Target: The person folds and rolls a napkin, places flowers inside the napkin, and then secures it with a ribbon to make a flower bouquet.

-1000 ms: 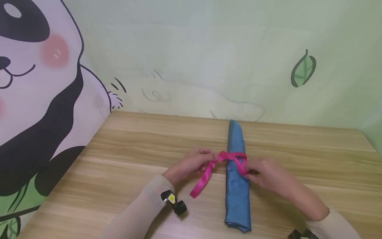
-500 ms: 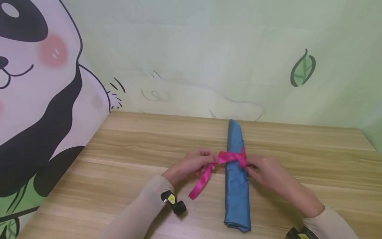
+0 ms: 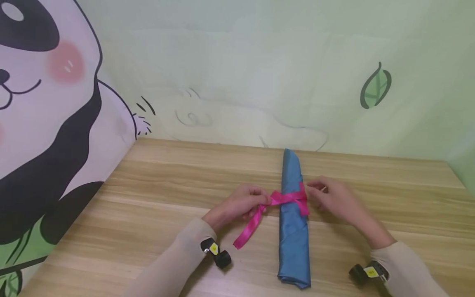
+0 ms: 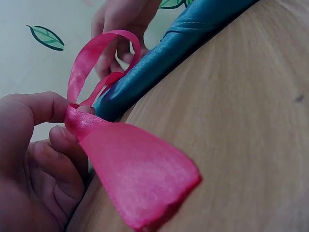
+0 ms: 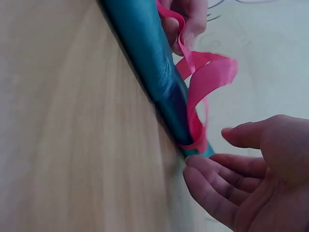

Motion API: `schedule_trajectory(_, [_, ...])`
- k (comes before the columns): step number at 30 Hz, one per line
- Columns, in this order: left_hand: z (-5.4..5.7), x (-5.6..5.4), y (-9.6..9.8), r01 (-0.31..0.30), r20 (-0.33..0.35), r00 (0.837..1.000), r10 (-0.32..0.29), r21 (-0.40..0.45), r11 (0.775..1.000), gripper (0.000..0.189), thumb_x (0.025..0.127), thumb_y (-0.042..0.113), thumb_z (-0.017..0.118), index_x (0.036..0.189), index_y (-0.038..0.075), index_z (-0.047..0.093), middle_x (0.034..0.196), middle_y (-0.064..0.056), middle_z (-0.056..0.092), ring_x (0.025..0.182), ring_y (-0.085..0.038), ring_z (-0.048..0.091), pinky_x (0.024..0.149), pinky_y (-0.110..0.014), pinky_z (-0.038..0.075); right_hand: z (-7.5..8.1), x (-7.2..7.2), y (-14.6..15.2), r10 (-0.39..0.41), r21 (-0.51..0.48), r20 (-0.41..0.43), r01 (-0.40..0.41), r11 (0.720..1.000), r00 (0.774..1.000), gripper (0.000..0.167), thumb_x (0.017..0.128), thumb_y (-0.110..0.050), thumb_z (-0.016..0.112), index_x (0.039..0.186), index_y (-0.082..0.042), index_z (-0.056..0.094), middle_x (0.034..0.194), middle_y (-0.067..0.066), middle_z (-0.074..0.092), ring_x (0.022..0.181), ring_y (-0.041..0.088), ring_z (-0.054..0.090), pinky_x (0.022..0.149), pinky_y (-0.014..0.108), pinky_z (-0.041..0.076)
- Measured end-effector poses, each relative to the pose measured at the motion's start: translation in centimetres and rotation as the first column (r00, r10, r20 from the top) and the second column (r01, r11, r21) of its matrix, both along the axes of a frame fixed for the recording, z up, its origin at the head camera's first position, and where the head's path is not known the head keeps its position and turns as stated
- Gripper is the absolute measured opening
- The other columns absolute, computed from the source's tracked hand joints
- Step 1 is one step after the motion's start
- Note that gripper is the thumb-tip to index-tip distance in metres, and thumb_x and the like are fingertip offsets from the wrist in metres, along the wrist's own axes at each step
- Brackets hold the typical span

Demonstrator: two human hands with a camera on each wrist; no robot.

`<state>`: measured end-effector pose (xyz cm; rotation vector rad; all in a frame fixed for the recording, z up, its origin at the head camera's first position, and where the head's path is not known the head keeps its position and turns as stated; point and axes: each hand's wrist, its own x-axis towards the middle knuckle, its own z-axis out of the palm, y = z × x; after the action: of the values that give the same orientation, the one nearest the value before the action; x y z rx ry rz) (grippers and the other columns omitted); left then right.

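Observation:
A long roll of shiny blue cloth [image 3: 294,251] lies on the wooden table, pointing away from me. A pink satin ribbon [image 3: 289,198] crosses its upper middle, with a loop standing up in the right wrist view. My left hand [image 3: 241,202] pinches the ribbon left of the roll between thumb and forefinger; the ribbon's wide tail [image 4: 140,174] hangs from that pinch. On the roll's right side is my right hand [image 3: 334,200], thumb and fingers apart with nothing between them. Its fingertips [image 5: 195,164] are right by the roll's edge, just under the ribbon.
The wooden table [image 3: 178,173] meets a pale green wall [image 3: 237,62] at the back. A painted panda [image 3: 70,103] fills the left side and a painted leaf [image 3: 376,88] is on the right. Small black cameras [image 3: 222,259] sit on both wrists.
My right hand has let go of the ribbon and drawn slightly up and right. The ribbon's right part now lies spread over the roll. My left hand has stayed in place, pinching the ribbon.

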<state>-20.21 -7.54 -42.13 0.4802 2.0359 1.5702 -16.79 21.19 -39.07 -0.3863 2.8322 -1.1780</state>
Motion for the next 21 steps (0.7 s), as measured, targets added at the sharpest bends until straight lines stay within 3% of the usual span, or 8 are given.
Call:
schedule_trajectory(3, [-0.2, 0.1, -0.1, -0.002, -0.007, 1.0, 0.001, -0.003, 1.0, 0.018, 0.104, 0.018, 0.066, 0.104, 0.003, 0.076, 0.072, -0.003, 0.064, 0.049, -0.01, 0.043, 0.043, -0.02, 0.031, -0.5, -1.2, -0.3, 0.0, -0.16, 0.198, 0.033, 0.987, 0.98, 0.051, 0.108, -0.028, 0.064, 0.138, 0.013, 0.059, 0.096, 0.014, 0.071, 0.079, 0.021, 0.069, 0.07, 0.033, 0.062])
schedule_trajectory(6, [-0.3, 0.1, -0.1, -0.001, -0.005, 1.0, 0.001, 0.004, 1.0, 0.017, 0.104, 0.016, 0.066, 0.105, 0.003, 0.076, 0.072, -0.003, 0.065, 0.049, -0.01, 0.043, 0.043, -0.02, 0.031, -0.9, -2.1, -0.4, 0.021, -0.254, 0.309, 0.061, 0.965, 0.951, 0.054, 0.106, -0.026, 0.067, 0.139, 0.016, 0.057, 0.092, 0.013, 0.07, 0.077, 0.021, 0.068, 0.069, 0.032, 0.062])
schedule_trajectory(14, [-0.4, 0.0, -0.1, -0.01, 0.011, 1.0, 0.009, 0.026, 1.0, 0.017, 0.101, 0.016, 0.066, 0.102, 0.001, 0.074, 0.072, -0.002, 0.065, 0.049, -0.007, 0.042, 0.043, -0.02, 0.029, -1.4, -3.0, 0.3, -0.004, -0.33, 0.373, 0.137, 0.934, 0.928, 0.043, 0.102, -0.02, 0.072, 0.128, 0.013, 0.063, 0.089, 0.007, 0.067, 0.07, 0.015, 0.065, 0.065, 0.03, 0.061])
schedule_trajectory(17, [-0.5, -0.1, -0.2, -0.005, 0.02, 1.0, 0.005, 0.029, 1.0, 0.018, 0.101, 0.017, 0.066, 0.105, 0.001, 0.074, 0.073, -0.002, 0.066, 0.05, -0.007, 0.043, 0.043, -0.02, 0.03, -1.9, -3.1, 1.1, -0.017, -0.41, 0.378, 0.183, 0.894, 0.926, 0.039, 0.103, -0.02, 0.072, 0.125, 0.01, 0.063, 0.089, 0.007, 0.068, 0.072, 0.016, 0.065, 0.067, 0.03, 0.062])
schedule_trajectory(21, [-0.4, -0.2, -0.5, -0.004, 0.056, 0.998, 0.001, 0.042, 0.999, 0.019, 0.102, 0.017, 0.066, 0.109, 0.002, 0.075, 0.075, -0.004, 0.067, 0.05, -0.008, 0.044, 0.044, -0.02, 0.032, -2.5, -3.4, 2.7, -0.029, -0.555, 0.383, 0.255, 0.791, 0.923, 0.028, 0.105, -0.016, 0.068, 0.12, 0.007, 0.064, 0.09, 0.006, 0.073, 0.076, 0.016, 0.069, 0.071, 0.032, 0.063])
